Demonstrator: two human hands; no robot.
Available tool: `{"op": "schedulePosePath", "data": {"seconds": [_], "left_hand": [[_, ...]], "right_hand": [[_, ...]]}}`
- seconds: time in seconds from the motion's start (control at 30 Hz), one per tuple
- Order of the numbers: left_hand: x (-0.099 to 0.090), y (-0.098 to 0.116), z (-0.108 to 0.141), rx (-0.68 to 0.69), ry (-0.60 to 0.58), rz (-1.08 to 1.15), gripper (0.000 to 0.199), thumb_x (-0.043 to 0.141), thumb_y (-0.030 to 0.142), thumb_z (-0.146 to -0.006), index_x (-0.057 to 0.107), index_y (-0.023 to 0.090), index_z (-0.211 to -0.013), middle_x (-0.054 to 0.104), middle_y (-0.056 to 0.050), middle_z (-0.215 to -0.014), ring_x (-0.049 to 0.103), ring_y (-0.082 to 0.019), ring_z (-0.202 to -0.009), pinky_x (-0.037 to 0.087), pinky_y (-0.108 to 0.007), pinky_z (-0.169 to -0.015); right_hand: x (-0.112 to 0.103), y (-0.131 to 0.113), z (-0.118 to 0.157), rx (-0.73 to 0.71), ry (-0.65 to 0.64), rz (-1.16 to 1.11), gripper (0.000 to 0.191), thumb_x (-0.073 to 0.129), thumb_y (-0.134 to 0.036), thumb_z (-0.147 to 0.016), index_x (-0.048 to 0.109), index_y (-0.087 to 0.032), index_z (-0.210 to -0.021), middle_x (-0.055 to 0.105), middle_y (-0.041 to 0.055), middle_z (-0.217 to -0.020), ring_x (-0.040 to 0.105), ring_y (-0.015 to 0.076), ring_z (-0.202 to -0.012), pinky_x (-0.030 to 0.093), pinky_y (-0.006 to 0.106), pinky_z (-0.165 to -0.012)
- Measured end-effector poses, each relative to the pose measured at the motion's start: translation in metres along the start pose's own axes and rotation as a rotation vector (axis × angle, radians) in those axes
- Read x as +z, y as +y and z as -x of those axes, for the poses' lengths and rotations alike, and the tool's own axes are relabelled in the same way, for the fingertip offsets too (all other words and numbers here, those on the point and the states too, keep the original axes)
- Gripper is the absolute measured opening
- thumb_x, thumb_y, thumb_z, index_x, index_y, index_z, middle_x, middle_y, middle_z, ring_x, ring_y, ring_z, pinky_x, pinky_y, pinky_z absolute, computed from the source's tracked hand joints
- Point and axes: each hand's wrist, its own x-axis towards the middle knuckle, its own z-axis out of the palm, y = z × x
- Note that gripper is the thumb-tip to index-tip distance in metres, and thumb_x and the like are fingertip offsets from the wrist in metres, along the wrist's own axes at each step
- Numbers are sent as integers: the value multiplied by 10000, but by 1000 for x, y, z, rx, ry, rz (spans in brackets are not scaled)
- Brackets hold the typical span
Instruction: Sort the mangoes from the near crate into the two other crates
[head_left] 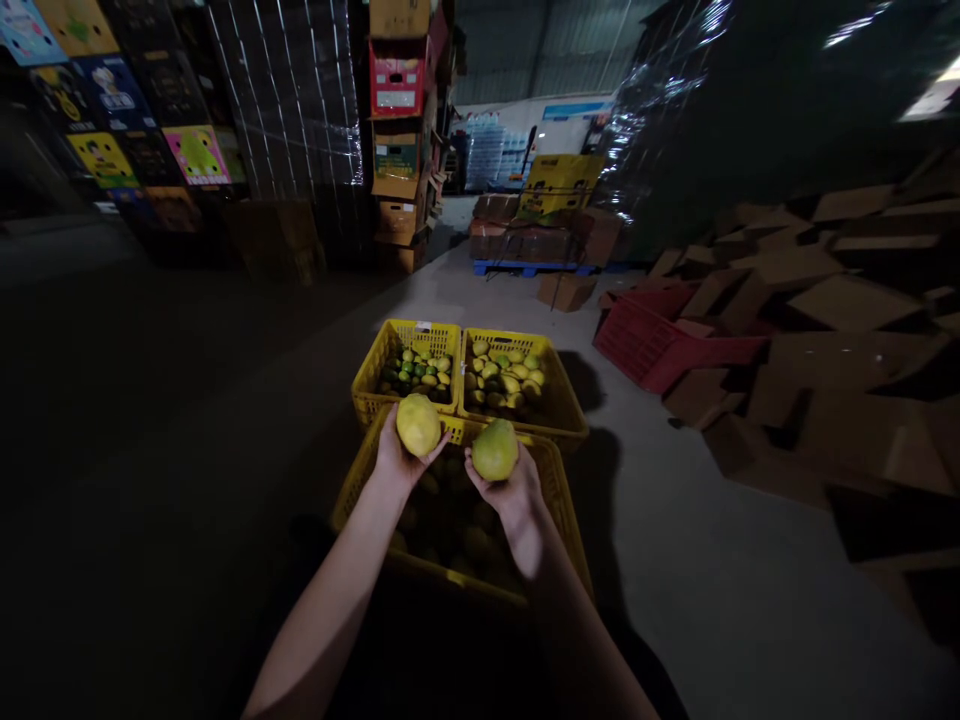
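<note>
My left hand [396,458] holds a round yellow fruit [418,425], its fingers curled under and around it. In my right hand [514,488] rests a greener fruit [495,450], gripped from below. Both hands are above the near yellow crate [566,500], where more fruit lies in shadow. Beyond it, side by side, stand two yellow crates: the left crate [367,385] has small green and yellow fruit, and the right crate [566,400] has larger yellow-green fruit.
A red crate [649,340] lies tilted at the right beside a heap of cardboard boxes [840,390]. Farther back are a blue pallet [525,268] with boxes, a tall stack of cartons [397,160], and wrapped stacks.
</note>
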Motion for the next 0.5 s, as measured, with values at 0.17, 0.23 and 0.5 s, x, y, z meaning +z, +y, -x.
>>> {"op": "schedulePosePath", "data": {"seconds": [0.17,0.23,0.5], "left_hand": [[-2,0,1,-77,-61,9,339,345,305,-909,636,140,-959,693,-86,-761,674,-206,-709,563,-334,-663],[-2,0,1,-57,-61,3,322,374,334,-882,635,153,-935,698,-76,-754,677,-215,-703,561,-349,-651],[3,-4,6,249,-156,-198,231,617,373,-702,666,150,-734,677,-48,-653,633,-185,-614,518,-301,-659]], "right_hand": [[13,-5,10,210,53,-88,212,416,-299,-823,600,-206,-772,685,51,-597,671,198,-586,560,334,-543],[17,-5,13,216,50,-81,225,421,-314,-826,608,-202,-772,687,47,-605,662,194,-564,552,329,-532],[36,-4,34,-207,-47,143,279,637,-453,-702,602,-180,-753,643,-9,-611,611,140,-537,488,226,-462]]}}
